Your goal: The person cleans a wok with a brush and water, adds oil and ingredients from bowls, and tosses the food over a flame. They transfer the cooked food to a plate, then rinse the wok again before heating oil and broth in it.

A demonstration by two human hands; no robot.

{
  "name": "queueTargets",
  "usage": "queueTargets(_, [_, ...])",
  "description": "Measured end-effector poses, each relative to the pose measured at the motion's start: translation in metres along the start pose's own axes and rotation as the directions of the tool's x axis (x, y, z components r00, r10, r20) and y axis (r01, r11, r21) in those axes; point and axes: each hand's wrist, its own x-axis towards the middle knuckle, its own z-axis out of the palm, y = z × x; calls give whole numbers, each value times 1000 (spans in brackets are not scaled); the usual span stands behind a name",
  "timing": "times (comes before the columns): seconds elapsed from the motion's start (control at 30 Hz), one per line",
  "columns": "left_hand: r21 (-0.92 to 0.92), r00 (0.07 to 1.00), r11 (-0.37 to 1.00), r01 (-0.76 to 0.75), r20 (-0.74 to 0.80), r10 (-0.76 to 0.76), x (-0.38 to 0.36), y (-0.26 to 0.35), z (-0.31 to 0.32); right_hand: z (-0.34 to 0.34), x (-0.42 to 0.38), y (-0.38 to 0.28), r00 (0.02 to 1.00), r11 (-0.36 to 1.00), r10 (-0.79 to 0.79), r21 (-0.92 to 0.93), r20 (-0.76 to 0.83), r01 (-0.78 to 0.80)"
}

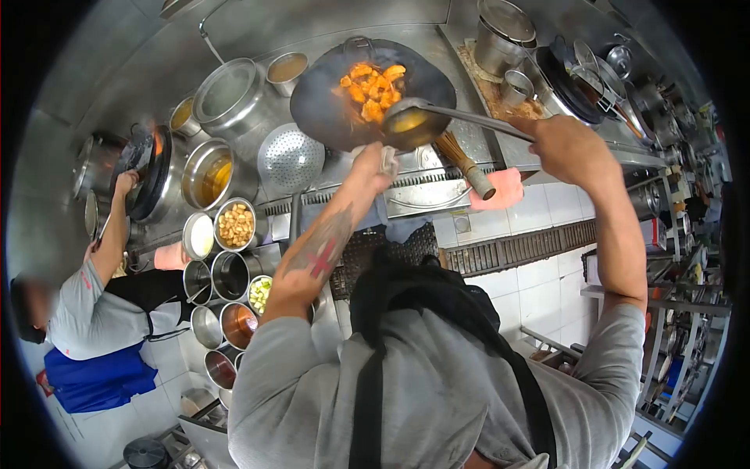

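Observation:
A large dark wok [320, 98] sits on the range in front of me, with orange-coated food pieces [371, 90] in it. My left hand [370, 168] is closed on a folded cloth [388, 162] at the wok's near rim. My right hand [569, 150] grips the long handle of a ladle [461, 116]. The ladle's bowl is inside the wok beside the food and holds yellowish liquid. Just below the wok's right side lies a bamboo wok brush [466, 166].
Left of the wok are a perforated strainer [291, 158], a lidded pot [228, 92] and a pot of oil [207, 176]. Several ingredient containers [235, 223] stand nearby. A co-worker [101, 305] handles another wok at far left. A pink cloth [500, 189] hangs on the range edge.

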Motion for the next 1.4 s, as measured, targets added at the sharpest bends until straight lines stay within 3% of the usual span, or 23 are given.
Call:
queueTargets(0.1, [-25, 998, 997, 67, -14, -68, -29, 40, 37, 4, 14, 5, 999, 1000, -22, 11, -25, 22])
queueTargets(0.13, [-53, 989, 988, 143, -24, -144, -28, 52, 48, 15, 26, 6, 996, 998, -56, 13, -67, 57])
queueTargets(0.17, [-16, 994, 994, 107, 12, -107, 0, 52, 45, 27, 43, -2, 993, 996, -85, -32, -79, 83])
queueTargets(0.23, [21, 999, 1000, 22, 35, -23, 38, 18, 24, 48, 79, -29, 1000, 998, 23, -56, -2, -24])
queueTargets(0.27, [56, 997, 997, -62, 57, 58, 56, -3, 11, 78, 103, -32, 997, 999, 23, -32, -77, -25])
queueTargets(0.4, [91, 998, 996, -18, 53, 14, 70, -71, -57, 129, 121, -54, 949, 989, 133, 101, -287, -108])
queueTargets(0.47, [155, 999, 988, 5, 51, -13, 76, -77, -63, 111, 101, -48, 965, 983, 178, 86, -193, -164])
queueTargets(0.53, [68, 994, 992, -109, -17, 111, 94, -71, -61, 96, 76, -31, 969, 991, 135, 53, -207, -127])
queueTargets(0.57, [-123, 989, 982, -143, 17, 146, 79, -50, -33, 89, 68, -20, 969, 990, 141, 55, -201, -132])
queueTargets(0.6, [15, 982, 987, -159, 105, 156, 89, -23, -29, 84, 59, -9, 972, 996, 80, 43, -223, -72])
queueTargets(0.63, [-49, 996, 995, -93, -11, 92, 73, 5, 1, 75, 52, -3, 969, 1000, 15, 28, -246, -9])
queueTargets(0.67, [-24, 998, 1000, -5, 66, 7, 81, 24, 4, 65, 48, -2, 969, 1000, 16, 27, -245, -10])
queueTargets(0.73, [-65, 1000, 998, 10, 30, -8, 82, 27, 1, 47, 36, -2, 984, 999, -37, -37, -176, 30])
queueTargets(0.9, [-53, 999, 997, 49, 2, -49, -13, 23, 16, -13, 6, -7, 998, 998, 62, 11, 26, -63])
queueTargets(0.97, [-96, 991, 990, 102, -75, -109, -22, 48, 39, 13, 33, -9, 998, 1000, -1, 8, -56, 2])
queueTargets(1.0, [-86, 998, 995, 59, -5, -60, -6, 53, 47, 29, 50, -11, 988, 998, -64, -5, -142, 63])
queueTargets(1.07, [-185, 999, 982, 35, -8, -37, 39, 28, 26, 44, 87, -40, 997, 995, 75, -67, -10, -76])
queueTargets(1.1, [-185, 999, 982, 35, -6, -37, 54, 6, 8, 79, 111, -41, 991, 996, 82, -14, -102, -84])
queueTargets(1.17, [85, 995, 993, -87, 61, 82, 65, -37, -32, 115, 129, -49, 976, 994, 105, 44, -190, -98])
queueTargets(1.23, [71, 999, 997, -40, 22, 38, 44, -68, -65, 124, 120, -66, 952, 980, 197, 85, -234, -182])
queueTargets(1.3, [64, 1000, 998, 11, -20, -9, 41, -67, -75, 89, 79, -52, 945, 991, 126, 1, -302, -132])
queueTargets(1.37, [10, 989, 989, -145, 22, 144, 46, -56, -65, 38, 54, -34, 984, 994, 111, 38, -137, -106])
queueTargets(1.4, [-14, 994, 995, -94, 54, 95, 28, -31, -46, 6, 39, -30, 992, 989, 121, 85, -41, -117])
